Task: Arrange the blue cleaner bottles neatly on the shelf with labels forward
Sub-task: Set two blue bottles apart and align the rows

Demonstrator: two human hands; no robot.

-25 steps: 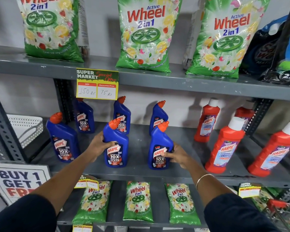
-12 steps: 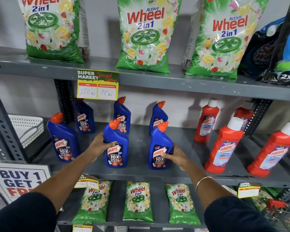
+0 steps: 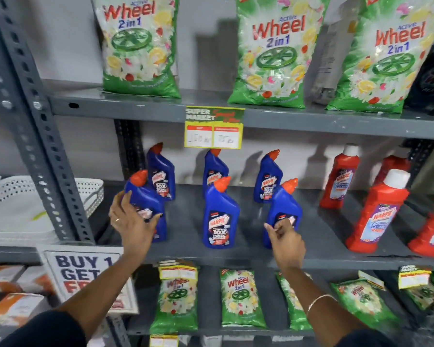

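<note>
Six blue cleaner bottles with orange caps stand on the grey middle shelf (image 3: 186, 221), in a front and a back row. The back three (image 3: 161, 174) (image 3: 214, 169) (image 3: 268, 176) show their labels. My left hand (image 3: 130, 221) wraps the front left bottle (image 3: 148, 199), fingers on its left side and thumb across its label. The front middle bottle (image 3: 219, 216) stands free with its label facing me. My right hand (image 3: 283, 236) curls over the lower front of the front right bottle (image 3: 285, 204) and hides most of its label.
Red cleaner bottles (image 3: 378, 211) stand at the right of the same shelf. Green detergent bags (image 3: 273, 53) fill the shelf above, and smaller ones (image 3: 238, 296) lie below. A yellow price tag (image 3: 213, 127) hangs from the upper shelf edge. A white basket (image 3: 90, 194) sits beyond the upright post (image 3: 48, 156).
My left hand let go of the front middle bottle and moved left onto the front left one. My view swung left and closer. My right hand slid to the front of its bottle.
</note>
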